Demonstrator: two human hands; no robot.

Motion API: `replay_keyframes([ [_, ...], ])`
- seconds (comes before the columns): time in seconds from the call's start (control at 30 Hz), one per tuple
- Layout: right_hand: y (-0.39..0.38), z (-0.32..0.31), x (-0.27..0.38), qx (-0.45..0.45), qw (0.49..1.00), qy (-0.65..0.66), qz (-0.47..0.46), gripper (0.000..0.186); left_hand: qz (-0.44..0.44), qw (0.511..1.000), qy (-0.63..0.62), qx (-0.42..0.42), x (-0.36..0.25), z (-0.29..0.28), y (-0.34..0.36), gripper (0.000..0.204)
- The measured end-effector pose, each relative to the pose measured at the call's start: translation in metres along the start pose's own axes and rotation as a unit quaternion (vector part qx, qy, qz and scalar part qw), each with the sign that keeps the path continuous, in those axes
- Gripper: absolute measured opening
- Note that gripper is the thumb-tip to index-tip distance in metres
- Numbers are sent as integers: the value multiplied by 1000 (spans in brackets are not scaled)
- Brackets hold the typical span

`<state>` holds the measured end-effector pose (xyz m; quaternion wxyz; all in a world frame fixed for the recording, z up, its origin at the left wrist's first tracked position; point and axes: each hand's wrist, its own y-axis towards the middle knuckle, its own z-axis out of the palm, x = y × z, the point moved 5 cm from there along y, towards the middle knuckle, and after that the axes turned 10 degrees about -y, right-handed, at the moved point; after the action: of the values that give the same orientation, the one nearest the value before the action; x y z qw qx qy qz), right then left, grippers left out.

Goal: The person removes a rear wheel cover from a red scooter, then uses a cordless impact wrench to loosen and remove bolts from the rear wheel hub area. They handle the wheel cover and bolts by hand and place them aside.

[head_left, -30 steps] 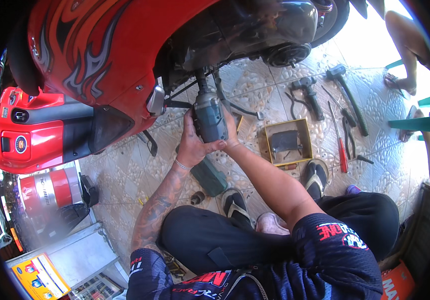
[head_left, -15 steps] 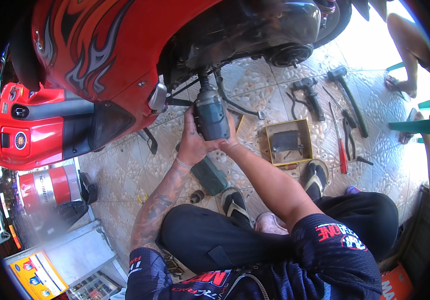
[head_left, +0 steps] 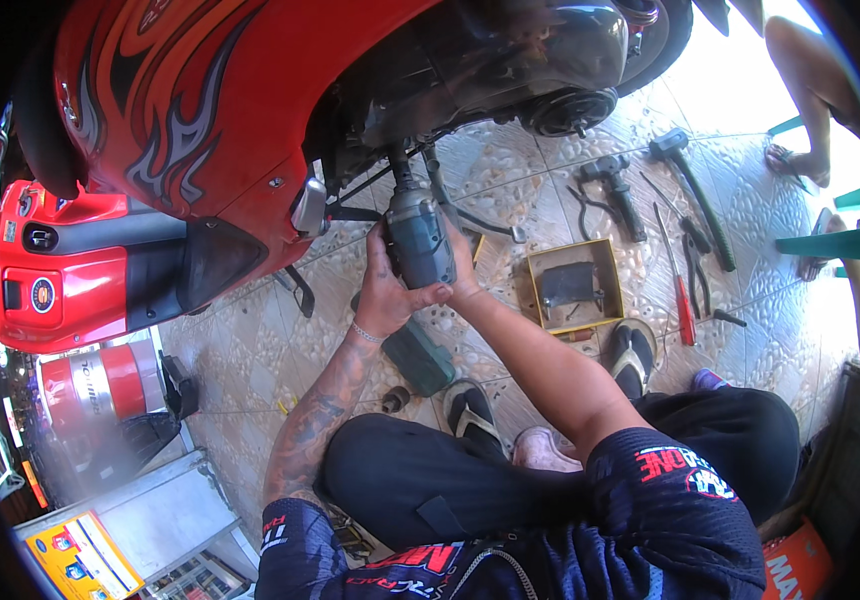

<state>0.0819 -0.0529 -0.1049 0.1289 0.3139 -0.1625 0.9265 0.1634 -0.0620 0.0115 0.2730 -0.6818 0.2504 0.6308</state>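
My left hand [head_left: 387, 298] grips the left side of a dark teal-grey impact wrench [head_left: 424, 250], its thumb across the lower end. My right hand [head_left: 462, 270] grips the right side, mostly hidden behind the tool. A socket extension [head_left: 402, 168] runs from the wrench up to the dark underside [head_left: 470, 70] of a red scooter with flame graphics [head_left: 190, 100]; the far tip is hard to make out. Below my hands lies a dark green plastic bottle or case [head_left: 420, 360], partly hidden by my left forearm, with a small metal socket [head_left: 396, 398] beside it.
A yellow-rimmed tray [head_left: 575, 322] holds a dark part. To its right lie a pistol-shaped tool [head_left: 615, 195], hammer [head_left: 695, 190], pliers [head_left: 698, 265] and red screwdriver [head_left: 685, 320]. Another red scooter [head_left: 65, 290] stands left. A person's legs [head_left: 810, 130] and green stool [head_left: 840, 246] are right.
My hands and the wrench stay in almost the same place. The view has shifted very slightly against the scooter and floor.
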Motion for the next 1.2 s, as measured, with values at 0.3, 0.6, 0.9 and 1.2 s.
replay_keyframes([
  [0.3,-18,1,16,8,974,-216,-70,47,3,1000,3,3,-7,2,-7,128],
  [0.6,-97,15,60,167,820,-498,-228,69,-55,991,45,111,4,-5,-40,136],
  [0.9,-165,-57,-16,133,846,-514,-51,84,-230,923,176,252,37,6,-100,140],
  [1.2,-139,-97,-22,342,693,-627,95,83,-311,918,42,242,48,2,-116,118],
])
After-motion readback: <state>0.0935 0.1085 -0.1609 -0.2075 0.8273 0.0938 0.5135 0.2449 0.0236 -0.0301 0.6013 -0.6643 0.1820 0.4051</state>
